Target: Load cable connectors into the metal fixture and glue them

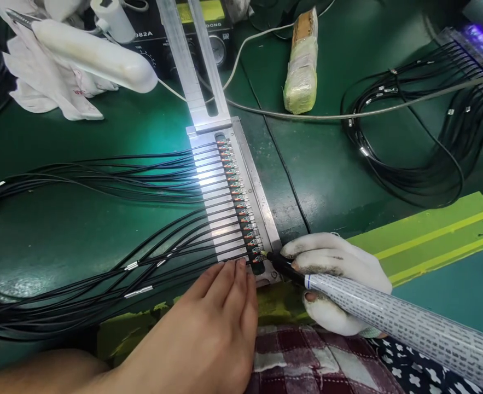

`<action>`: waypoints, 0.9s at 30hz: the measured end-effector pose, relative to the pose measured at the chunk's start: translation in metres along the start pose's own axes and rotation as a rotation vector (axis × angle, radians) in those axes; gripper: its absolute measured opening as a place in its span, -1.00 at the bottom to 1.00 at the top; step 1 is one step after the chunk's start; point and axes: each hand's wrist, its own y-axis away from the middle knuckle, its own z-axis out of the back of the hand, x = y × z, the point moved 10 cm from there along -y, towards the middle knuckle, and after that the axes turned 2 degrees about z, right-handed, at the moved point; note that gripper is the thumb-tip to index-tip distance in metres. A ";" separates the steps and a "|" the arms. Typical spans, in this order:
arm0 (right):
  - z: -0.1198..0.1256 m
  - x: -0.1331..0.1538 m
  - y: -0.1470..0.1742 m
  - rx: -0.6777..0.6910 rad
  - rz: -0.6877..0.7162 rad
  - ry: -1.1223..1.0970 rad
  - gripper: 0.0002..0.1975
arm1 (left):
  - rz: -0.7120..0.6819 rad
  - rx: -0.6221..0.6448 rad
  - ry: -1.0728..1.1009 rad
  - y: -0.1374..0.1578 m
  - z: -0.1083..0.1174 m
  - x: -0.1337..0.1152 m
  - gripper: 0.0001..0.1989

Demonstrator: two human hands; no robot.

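A metal fixture point(215, 222) lies on the green mat, a row of thin black cables point(175, 178) clamped across it. The cables' small wired ends, with orange and green bits point(241, 205), line up in its slot. My bare left hand point(220, 312) presses its fingers together on the fixture's lower end, beside the lowest cable; its thumb is hidden. In my right hand point(339, 279), wearing white finger covers, is a pen-like tool point(356, 303) with a grey-speckled barrel and black tapered tip. The tip reaches the lowest cable ends; whether it touches is too small to tell.
Behind stand a black control box point(151, 41), a white-handled tool point(97, 54) and crumpled white tissue point(56, 87). A wrapped block point(302, 65) lies beyond the fixture. A grey hose point(307, 117) crosses the mat. Coiled black cables point(405, 175) lead to a purple-lit fixture at right.
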 end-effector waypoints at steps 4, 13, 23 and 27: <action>0.001 0.000 -0.001 -0.002 -0.009 -0.005 -0.88 | 0.009 -0.008 -0.004 0.003 0.003 -0.002 -0.59; 0.001 0.001 0.002 -0.001 -0.008 -0.033 -0.88 | -0.001 -0.068 -0.004 0.006 0.007 -0.003 -0.60; 0.002 0.001 0.002 -0.001 -0.008 -0.036 -0.86 | -0.022 -0.103 -0.011 0.005 0.006 -0.005 -0.60; 0.001 0.000 0.002 -0.004 -0.014 -0.036 -0.87 | -0.011 -0.068 -0.005 0.005 0.002 -0.005 -0.60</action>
